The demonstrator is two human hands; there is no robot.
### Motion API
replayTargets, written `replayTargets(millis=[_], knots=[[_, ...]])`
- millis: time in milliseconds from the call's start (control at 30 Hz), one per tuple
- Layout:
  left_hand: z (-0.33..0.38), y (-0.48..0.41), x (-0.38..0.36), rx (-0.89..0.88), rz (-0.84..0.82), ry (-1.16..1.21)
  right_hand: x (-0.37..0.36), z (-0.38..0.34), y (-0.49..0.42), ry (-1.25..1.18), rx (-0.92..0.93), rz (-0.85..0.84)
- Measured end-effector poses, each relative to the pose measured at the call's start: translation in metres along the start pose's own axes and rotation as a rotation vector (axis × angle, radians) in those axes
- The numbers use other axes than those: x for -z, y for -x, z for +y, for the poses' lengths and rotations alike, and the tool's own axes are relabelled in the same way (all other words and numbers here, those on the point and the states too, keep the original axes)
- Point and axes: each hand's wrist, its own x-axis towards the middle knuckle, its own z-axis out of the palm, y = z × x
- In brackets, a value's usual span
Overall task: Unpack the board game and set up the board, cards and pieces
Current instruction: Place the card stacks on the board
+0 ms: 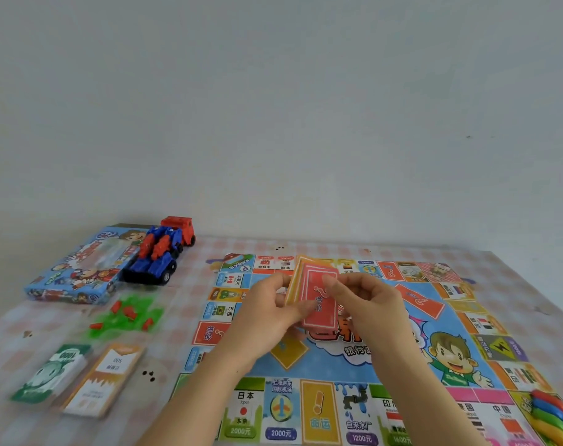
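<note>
The step in hand appears to be sorting the cards: both hands hold a mixed stack of cards [318, 300] in the air over the far middle of the board [283, 410], which lies flat on the table [190, 275]. The left hand [267, 304] grips the stack from its left edge, fingers curled round it. The right hand [367, 304] pinches the top red card at its far right corner between thumb and forefinger.

To do this well, the left hand should keep the orange cards [296, 273] squared behind while the right peels the red ones off one at a time, so none slip or fan out. The red pile likely belongs on the red question-mark rectangle [421, 299] just right of the hands, and the orange pile on the yellow diamond [288, 349] near the left wrist. Each pile should go face down and lined up with its slanted outline.

The money stacks [80, 378] and the small green and red houses [129, 312] lie well to the left, clear of the hands.
</note>
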Motion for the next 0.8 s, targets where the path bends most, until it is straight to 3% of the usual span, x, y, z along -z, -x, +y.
replayTargets(millis=[100,467,800], knots=[[-0.003,0.0,-0.001,-0.012,-0.012,0.001,0.0,0.0,-0.001,0.02,0.014,0.008],[-0.001,0.0,-0.009,0.092,-0.021,0.347,-0.001,0.004,-0.004,0.026,0.012,0.008],[-0.007,-0.003,-0.01,0.107,-0.024,0.265,0.006,0.0,-0.004,0.086,0.023,0.022]])
